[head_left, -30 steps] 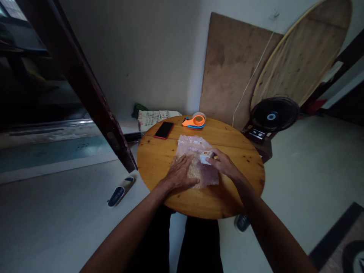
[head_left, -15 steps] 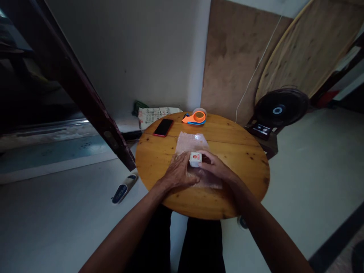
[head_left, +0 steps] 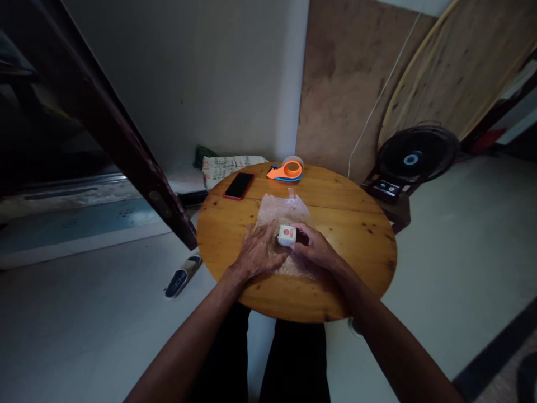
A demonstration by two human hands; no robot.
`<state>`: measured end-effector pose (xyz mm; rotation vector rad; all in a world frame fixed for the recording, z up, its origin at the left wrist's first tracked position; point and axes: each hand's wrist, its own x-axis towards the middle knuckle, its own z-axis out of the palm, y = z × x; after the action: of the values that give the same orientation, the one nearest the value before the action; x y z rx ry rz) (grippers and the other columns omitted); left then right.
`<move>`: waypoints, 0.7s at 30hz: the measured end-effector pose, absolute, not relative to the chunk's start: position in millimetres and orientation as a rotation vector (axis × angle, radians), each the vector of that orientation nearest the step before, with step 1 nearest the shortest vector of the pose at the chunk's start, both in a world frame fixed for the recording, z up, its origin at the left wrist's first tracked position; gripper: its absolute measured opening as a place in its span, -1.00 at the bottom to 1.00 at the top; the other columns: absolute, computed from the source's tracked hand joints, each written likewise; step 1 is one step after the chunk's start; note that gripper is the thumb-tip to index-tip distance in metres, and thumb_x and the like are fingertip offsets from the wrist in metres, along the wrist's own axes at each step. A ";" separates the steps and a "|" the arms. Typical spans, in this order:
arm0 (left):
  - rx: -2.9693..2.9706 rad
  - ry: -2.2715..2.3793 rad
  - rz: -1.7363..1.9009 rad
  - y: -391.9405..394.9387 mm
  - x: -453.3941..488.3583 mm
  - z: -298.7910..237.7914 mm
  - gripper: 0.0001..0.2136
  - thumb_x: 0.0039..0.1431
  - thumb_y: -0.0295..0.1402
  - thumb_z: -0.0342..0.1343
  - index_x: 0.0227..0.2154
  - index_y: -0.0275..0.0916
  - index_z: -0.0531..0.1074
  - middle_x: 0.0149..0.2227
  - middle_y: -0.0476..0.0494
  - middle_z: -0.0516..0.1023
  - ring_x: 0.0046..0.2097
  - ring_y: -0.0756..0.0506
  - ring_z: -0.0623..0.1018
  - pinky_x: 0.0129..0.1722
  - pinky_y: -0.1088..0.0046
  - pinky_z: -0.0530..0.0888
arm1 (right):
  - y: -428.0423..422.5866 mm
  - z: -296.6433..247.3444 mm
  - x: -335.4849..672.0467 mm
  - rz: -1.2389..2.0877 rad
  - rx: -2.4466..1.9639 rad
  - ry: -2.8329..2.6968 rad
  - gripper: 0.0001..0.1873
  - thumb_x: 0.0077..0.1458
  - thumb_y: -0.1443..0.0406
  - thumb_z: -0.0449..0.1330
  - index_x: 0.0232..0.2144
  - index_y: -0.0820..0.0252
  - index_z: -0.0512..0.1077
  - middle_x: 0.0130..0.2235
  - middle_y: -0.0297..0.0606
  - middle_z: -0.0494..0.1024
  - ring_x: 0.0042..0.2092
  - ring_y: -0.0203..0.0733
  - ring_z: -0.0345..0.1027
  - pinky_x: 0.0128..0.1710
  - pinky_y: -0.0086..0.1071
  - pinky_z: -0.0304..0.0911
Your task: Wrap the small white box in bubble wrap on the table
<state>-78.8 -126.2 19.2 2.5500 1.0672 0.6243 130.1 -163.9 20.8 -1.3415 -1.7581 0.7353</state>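
A small white box [head_left: 287, 235] with a red print on its face is on a sheet of bubble wrap [head_left: 280, 208] in the middle of the round wooden table. My right hand [head_left: 315, 245] grips the box from its right side between thumb and fingers. Spread over the wrap, just left of the box, my left hand [head_left: 259, 251] lies with its fingers apart. Part of the wrap is hidden under both hands. A short clear strip sticks out from the wrap's far edge.
On the round table [head_left: 356, 224], an orange tape dispenser [head_left: 289, 169] sits at the far edge and a red-edged phone [head_left: 239, 185] at the far left. A black fan [head_left: 413, 157] stands beyond the right side. A slipper [head_left: 183, 276] lies on the floor at left.
My left hand has opened out flatter on the bubble wrap, its fingers more spread. The right hand still holds the box, which has hardly moved. The view has shifted slightly.
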 end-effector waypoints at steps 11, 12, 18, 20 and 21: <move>2.555 1.054 0.548 -127.4 -81.3 25.0 -0.15 0.02 -0.10 0.12 0.31 -0.23 -0.11 0.27 -0.30 0.19 0.29 -0.27 0.19 0.30 0.06 -0.02 | -164.6 17.4 126.7 0.629 -1.404 -1.796 -0.42 -0.02 0.32 0.19 0.10 0.08 0.27 0.04 -0.20 0.46 0.01 -0.05 0.35 0.03 -0.15 0.26; 2.553 1.047 0.550 -127.7 -81.5 25.3 -0.15 0.02 -0.11 0.12 0.31 -0.23 -0.12 0.27 -0.30 0.19 0.29 -0.27 0.18 0.31 0.07 -0.03 | -164.5 16.3 126.5 0.612 -1.406 -1.797 -0.42 -0.02 0.32 0.20 0.10 0.08 0.27 0.04 -0.20 0.46 0.01 -0.05 0.35 0.03 -0.15 0.25; 2.543 1.056 0.544 -127.7 -80.8 24.8 -0.15 0.00 -0.11 0.14 0.31 -0.17 -0.11 0.27 -0.26 0.20 0.29 -0.26 0.18 0.30 0.05 -0.04 | -163.4 14.6 126.0 0.626 -1.394 -1.792 -0.43 -0.02 0.33 0.19 0.09 0.08 0.27 0.04 -0.21 0.45 0.02 -0.06 0.36 0.05 -0.15 0.26; 2.542 1.053 0.548 -127.2 -80.5 24.0 -0.15 -0.01 -0.12 0.15 0.31 -0.18 -0.10 0.26 -0.26 0.21 0.28 -0.27 0.19 0.30 0.04 -0.04 | -163.1 14.8 126.5 0.628 -1.384 -1.791 -0.41 -0.03 0.34 0.19 0.10 0.08 0.27 0.05 -0.21 0.45 0.02 -0.06 0.36 0.05 -0.16 0.25; 2.542 1.050 0.550 -126.9 -80.4 23.5 -0.15 -0.01 -0.12 0.15 0.31 -0.19 -0.09 0.26 -0.27 0.22 0.28 -0.27 0.20 0.30 0.04 -0.04 | -163.0 14.5 126.9 0.623 -1.385 -1.794 -0.41 -0.03 0.34 0.19 0.10 0.08 0.26 0.05 -0.21 0.45 0.02 -0.07 0.35 0.05 -0.16 0.25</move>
<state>-80.4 -126.9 23.5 2.5415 1.0500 0.5498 126.9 -163.0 14.5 -1.3847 -1.7937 0.6230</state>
